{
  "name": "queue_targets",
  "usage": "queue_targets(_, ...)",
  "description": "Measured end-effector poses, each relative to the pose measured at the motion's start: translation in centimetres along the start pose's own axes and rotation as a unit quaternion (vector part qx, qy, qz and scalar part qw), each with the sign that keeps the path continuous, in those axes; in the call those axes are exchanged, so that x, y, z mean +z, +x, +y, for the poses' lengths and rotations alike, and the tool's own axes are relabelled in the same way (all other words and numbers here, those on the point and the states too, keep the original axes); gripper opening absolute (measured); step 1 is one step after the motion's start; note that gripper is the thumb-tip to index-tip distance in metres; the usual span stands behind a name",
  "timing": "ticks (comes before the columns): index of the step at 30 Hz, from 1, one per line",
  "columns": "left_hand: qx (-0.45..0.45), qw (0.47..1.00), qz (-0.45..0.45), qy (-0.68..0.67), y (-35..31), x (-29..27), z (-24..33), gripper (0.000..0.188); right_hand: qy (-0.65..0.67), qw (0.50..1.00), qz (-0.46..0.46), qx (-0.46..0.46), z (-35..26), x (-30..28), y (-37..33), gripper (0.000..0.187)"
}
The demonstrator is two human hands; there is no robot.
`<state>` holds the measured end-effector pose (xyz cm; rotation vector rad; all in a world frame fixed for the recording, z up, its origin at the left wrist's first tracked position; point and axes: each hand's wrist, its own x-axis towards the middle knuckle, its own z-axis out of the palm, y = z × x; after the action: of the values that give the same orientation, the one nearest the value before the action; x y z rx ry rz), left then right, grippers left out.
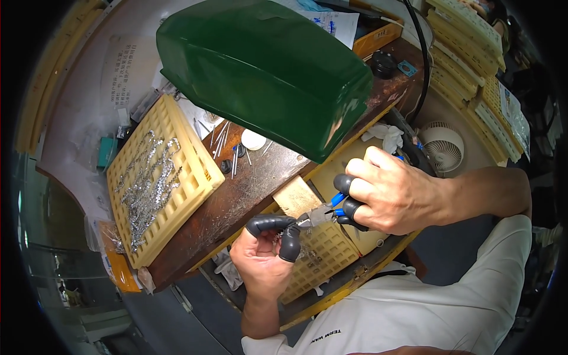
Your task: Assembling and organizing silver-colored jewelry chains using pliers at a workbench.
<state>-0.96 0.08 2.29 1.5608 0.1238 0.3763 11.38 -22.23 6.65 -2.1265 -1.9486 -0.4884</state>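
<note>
Right hand (393, 192) grasping one pair of blue-handled metal pliers (338, 200); left hand (263, 266) pinching silvery metal (302, 223), partly hidden, uncountable, near their tips. Beneath: one cream gridded tray (340, 242). On the brown tabletop (207, 222): a second tray (204, 171) bearing tangled silver chains (142, 195). Above: one green hood (254, 65), cut off.

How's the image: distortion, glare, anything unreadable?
Head view: black corners, straight edges bowed toward the rim; head view: soft sheen on the green hood, bright glints on the silver chains; head view: fine detail between left hand and pliers too small to read.
</note>
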Motion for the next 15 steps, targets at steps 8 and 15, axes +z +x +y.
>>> queue_targets(8,0.015,0.999,0.023,-0.043,-0.3,-0.2,-1.2,0.018,-0.1,0.994,0.025,0.035,-0.9,-0.5,-0.8,0.014)
queue_targets(15,-0.032,0.993,0.027,-0.108,-0.8,-0.8,-1.5,0.021,-0.012,0.97,-0.008,0.244,-0.7,3.8,-8.6,0.023)
